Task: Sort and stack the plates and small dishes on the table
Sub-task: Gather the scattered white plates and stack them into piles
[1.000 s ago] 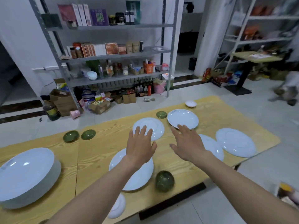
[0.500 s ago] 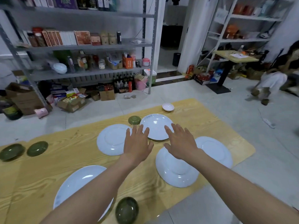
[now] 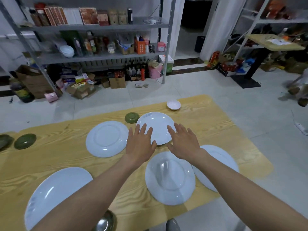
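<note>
Both hands seen from above, backs uppermost, palms down. Left hand (image 3: pixel 140 145): fingers straight and slightly spread, pointing to 12 o'clock, thumb angled out toward 1 o'clock. Right hand (image 3: pixel 183 144): fingers straight and fanned, pointing to 11 o'clock, thumb out toward 9 o'clock. The hands lie side by side, near each other but apart, the thumbs facing. Left forearm (image 3: pixel 93 189), bare, enters from 7 o'clock; right forearm (image 3: pixel 241 184), bare, enters from 4 o'clock. Each wrist runs roughly in line with its forearm.
</note>
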A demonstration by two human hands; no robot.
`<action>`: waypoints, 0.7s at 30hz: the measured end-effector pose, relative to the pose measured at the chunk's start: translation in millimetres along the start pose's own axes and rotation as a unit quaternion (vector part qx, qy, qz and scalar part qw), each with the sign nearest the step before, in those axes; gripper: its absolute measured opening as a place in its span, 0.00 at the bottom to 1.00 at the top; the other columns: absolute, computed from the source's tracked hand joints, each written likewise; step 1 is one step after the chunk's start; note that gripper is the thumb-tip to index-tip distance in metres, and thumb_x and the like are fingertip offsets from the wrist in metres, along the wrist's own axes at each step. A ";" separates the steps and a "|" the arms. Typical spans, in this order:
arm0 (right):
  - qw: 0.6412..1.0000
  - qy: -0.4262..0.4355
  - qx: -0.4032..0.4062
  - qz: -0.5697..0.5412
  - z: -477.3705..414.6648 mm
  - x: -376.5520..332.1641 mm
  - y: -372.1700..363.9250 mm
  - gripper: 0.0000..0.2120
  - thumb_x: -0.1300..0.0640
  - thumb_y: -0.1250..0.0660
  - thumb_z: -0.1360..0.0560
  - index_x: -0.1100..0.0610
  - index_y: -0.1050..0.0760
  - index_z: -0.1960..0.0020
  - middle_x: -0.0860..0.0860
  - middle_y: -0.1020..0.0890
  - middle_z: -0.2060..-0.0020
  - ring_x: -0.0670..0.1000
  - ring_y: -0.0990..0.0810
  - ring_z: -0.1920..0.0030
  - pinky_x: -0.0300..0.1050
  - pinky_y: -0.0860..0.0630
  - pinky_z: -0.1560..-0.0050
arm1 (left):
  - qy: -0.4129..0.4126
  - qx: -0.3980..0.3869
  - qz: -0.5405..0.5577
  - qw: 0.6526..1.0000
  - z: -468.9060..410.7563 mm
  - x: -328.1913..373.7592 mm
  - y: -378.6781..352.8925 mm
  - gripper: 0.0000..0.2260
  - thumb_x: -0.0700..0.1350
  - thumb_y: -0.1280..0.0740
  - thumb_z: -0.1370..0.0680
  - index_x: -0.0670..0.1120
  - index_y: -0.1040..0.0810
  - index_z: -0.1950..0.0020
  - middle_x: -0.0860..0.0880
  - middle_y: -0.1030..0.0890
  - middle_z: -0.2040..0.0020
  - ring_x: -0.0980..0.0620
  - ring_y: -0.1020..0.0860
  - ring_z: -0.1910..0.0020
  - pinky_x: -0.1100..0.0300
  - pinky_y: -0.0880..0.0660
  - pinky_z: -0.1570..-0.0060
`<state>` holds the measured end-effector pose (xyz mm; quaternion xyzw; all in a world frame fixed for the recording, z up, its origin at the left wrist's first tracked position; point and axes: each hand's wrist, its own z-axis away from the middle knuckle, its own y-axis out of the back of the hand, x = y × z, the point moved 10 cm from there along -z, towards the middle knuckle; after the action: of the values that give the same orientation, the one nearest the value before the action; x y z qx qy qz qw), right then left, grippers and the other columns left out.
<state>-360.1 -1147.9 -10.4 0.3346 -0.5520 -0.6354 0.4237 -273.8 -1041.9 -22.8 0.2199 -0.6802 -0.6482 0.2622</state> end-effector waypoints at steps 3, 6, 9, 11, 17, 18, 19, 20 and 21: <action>0.999 0.032 -0.013 -0.003 -9.4 10.6 -9.9 0.34 0.43 0.44 0.18 0.54 0.54 0.19 0.57 0.48 0.20 0.56 0.51 0.21 0.57 0.46 0.25 | 0.039 -0.012 0.003 0.999 -4.8 6.1 -11.0 0.27 0.57 0.47 0.19 0.50 0.43 0.21 0.47 0.42 0.21 0.44 0.46 0.22 0.44 0.49 0.26; 0.998 0.063 -0.019 -0.006 -16.3 20.0 -18.1 0.33 0.43 0.44 0.18 0.54 0.53 0.19 0.57 0.48 0.20 0.56 0.50 0.21 0.57 0.46 0.25 | 0.076 -0.020 0.010 0.997 -4.9 15.0 -20.0 0.27 0.57 0.46 0.19 0.50 0.43 0.21 0.47 0.42 0.21 0.44 0.46 0.22 0.44 0.48 0.26; 0.996 0.087 -0.023 -0.019 -18.2 29.2 -29.1 0.33 0.44 0.43 0.19 0.54 0.51 0.20 0.57 0.45 0.21 0.56 0.47 0.21 0.56 0.42 0.27 | 0.112 -0.033 0.025 0.993 0.9 21.0 -32.4 0.27 0.57 0.44 0.19 0.50 0.41 0.22 0.46 0.38 0.23 0.44 0.40 0.25 0.44 0.40 0.30; 0.994 0.088 -0.040 -0.046 -15.4 35.4 -42.5 0.34 0.43 0.41 0.20 0.54 0.49 0.20 0.56 0.41 0.22 0.56 0.43 0.23 0.55 0.36 0.30 | 0.146 -0.055 0.062 0.986 11.9 21.0 -47.7 0.27 0.57 0.40 0.21 0.49 0.38 0.23 0.45 0.33 0.28 0.44 0.34 0.30 0.46 0.32 0.37; 0.958 -0.032 -0.135 -0.252 -4.9 67.5 -104.1 0.33 0.46 0.31 0.24 0.58 0.37 0.25 0.56 0.28 0.32 0.57 0.30 0.32 0.49 0.29 0.45 | 0.340 -0.160 0.266 0.888 63.8 -1.4 -122.1 0.35 0.57 0.29 0.27 0.46 0.36 0.24 0.42 0.31 0.31 0.42 0.31 0.32 0.52 0.28 0.42; 0.944 -0.060 -0.152 -0.288 -1.9 73.6 -115.8 0.33 0.48 0.30 0.25 0.60 0.36 0.26 0.57 0.28 0.32 0.57 0.29 0.33 0.47 0.29 0.46 | 0.370 -0.168 0.302 0.862 72.9 -4.7 -133.3 0.37 0.57 0.27 0.28 0.45 0.35 0.25 0.42 0.31 0.30 0.42 0.30 0.33 0.53 0.27 0.43; 0.930 -0.087 -0.166 -0.317 1.3 79.2 -126.6 0.33 0.49 0.28 0.26 0.62 0.35 0.28 0.57 0.27 0.33 0.57 0.28 0.33 0.45 0.30 0.48 | 0.398 -0.174 0.330 0.838 81.4 -7.5 -143.5 0.38 0.57 0.26 0.30 0.43 0.34 0.26 0.42 0.30 0.30 0.43 0.28 0.34 0.55 0.27 0.45; 0.917 -0.111 -0.180 -0.337 4.9 84.7 -137.1 0.33 0.49 0.27 0.27 0.63 0.34 0.28 0.58 0.27 0.33 0.58 0.27 0.34 0.44 0.30 0.49 | 0.423 -0.181 0.352 0.815 89.4 -9.4 -152.7 0.38 0.57 0.24 0.31 0.41 0.32 0.28 0.42 0.29 0.32 0.43 0.27 0.36 0.56 0.27 0.49; 0.907 -0.133 -0.194 -0.349 8.9 89.7 -147.2 0.34 0.50 0.26 0.27 0.63 0.34 0.29 0.58 0.27 0.33 0.58 0.27 0.35 0.44 0.30 0.49 | 0.445 -0.188 0.372 0.793 96.8 -9.8 -161.3 0.37 0.57 0.22 0.33 0.41 0.30 0.32 0.42 0.28 0.34 0.43 0.25 0.40 0.57 0.27 0.54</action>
<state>-430.3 -1220.9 -150.1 0.3295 -0.3170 -0.8760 0.1538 -335.0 -971.6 -186.5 0.1607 -0.3828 -0.4463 0.7928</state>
